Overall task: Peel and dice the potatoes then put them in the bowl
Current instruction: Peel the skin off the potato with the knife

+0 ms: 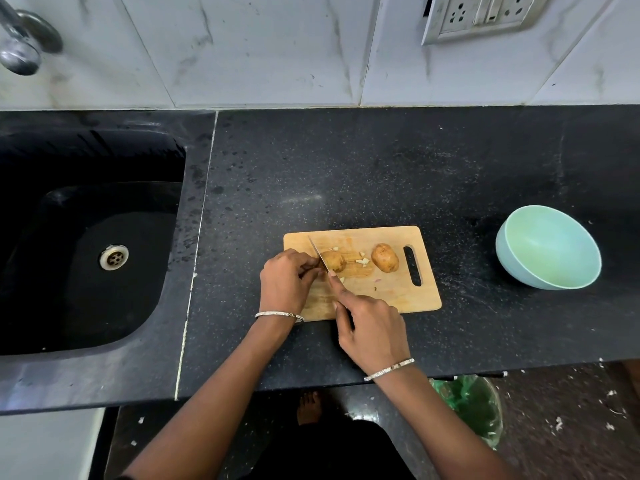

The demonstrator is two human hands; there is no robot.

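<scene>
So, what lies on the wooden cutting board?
Two potatoes: the right potato beside the slot, the left potato under the knife, gripped by the left hand. Pale bits lie between. That hand and the right hand hide the board's near-left part.

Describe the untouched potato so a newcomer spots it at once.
On the black counter, find the wooden cutting board. The whole potato lies beside its handle slot, toward the green bowl. The other potato is gripped by the left hand under the knife; this one lies free.
</scene>
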